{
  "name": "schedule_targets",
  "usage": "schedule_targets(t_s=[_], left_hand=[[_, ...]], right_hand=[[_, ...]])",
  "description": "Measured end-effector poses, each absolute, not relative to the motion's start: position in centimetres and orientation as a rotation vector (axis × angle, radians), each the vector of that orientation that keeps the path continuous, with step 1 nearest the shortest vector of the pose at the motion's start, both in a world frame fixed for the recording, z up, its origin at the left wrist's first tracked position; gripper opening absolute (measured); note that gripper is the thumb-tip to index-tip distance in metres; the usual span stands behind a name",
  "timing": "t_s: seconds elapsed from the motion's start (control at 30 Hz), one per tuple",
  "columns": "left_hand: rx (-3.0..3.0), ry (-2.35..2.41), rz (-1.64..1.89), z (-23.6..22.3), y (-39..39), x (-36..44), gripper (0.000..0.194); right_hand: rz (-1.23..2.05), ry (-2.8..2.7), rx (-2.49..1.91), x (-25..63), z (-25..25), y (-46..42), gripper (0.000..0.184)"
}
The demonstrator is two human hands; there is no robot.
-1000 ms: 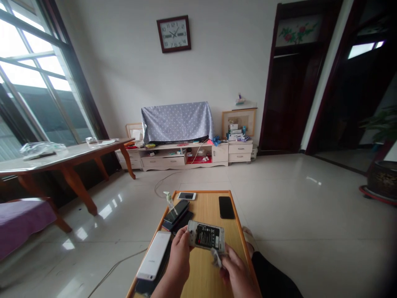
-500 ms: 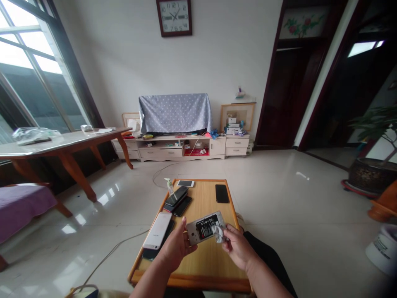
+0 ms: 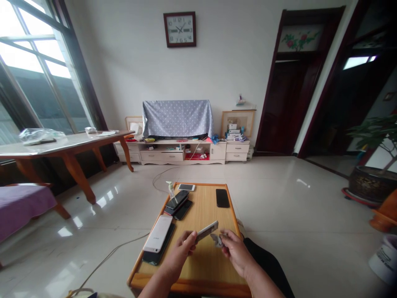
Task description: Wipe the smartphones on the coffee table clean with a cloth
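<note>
Over the small wooden table [image 3: 214, 265], my left hand [image 3: 182, 250] grips a smartphone [image 3: 208, 231] by its near end. The phone is tipped nearly edge-on, so little of its open back shows. My right hand [image 3: 232, 246] pinches a crumpled grey cloth [image 3: 217, 240] just right of the phone, with a small gap between them. To the left lies a white phone [image 3: 159, 233] on top of a dark phone [image 3: 150, 258]. Beyond it are stacked black phones [image 3: 177, 200].
A black phone [image 3: 222, 198] rests at the table's far right, and a white-framed phone [image 3: 186, 187] at the far edge. A clear pump bottle [image 3: 170, 189] stands at the far left corner. A cable [image 3: 114, 249] runs across the floor to the left.
My left hand has tilted the phone from showing its battery side to nearly edge-on. The cloth in my right hand has come away from the phone. The view has tipped slightly upward.
</note>
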State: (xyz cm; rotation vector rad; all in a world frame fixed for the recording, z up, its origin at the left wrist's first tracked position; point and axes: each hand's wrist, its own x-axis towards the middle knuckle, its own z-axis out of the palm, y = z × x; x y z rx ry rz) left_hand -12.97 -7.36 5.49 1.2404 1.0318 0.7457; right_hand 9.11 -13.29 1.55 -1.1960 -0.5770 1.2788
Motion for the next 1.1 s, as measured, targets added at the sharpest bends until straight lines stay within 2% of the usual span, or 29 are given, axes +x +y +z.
schedule_targets(t_s=[0.2, 0.33, 0.5, 0.7, 0.87, 0.97, 1.1], left_hand=[[1.792, 1.296, 1.043, 2.8, -6.5, -13.2, 0.057], [2.114, 1.246, 1.009, 0.6, -6.4, -13.4, 0.060], [2.410, 1.251, 0.841, -1.8, -6.2, -13.5, 0.074], [2.497, 1.326, 0.759, -0.8, -6.5, -13.9, 0.082], [2.343, 1.192, 0.958, 1.5, -8.0, -13.4, 0.059], [2.075, 1.041, 0.988, 2.1, -9.0, -12.3, 0.053], [1.837, 0.955, 0.975, 1.8, -9.6, -11.3, 0.026]], right_hand=[[1.111, -0.637, -1.333, 8.3, -0.2, -13.1, 0.040], [1.032, -0.727, -1.382, 7.9, -0.4, -13.3, 0.037], [1.021, -0.731, -1.394, 8.1, -1.0, -13.2, 0.039], [0.993, -0.722, -1.413, 7.7, -0.8, -13.6, 0.039], [0.975, -0.718, -1.403, 5.8, 0.4, -13.9, 0.040], [1.093, -0.787, -1.288, 4.2, 1.6, -14.0, 0.035], [1.215, -0.835, -1.197, 3.0, 2.7, -14.3, 0.029]])
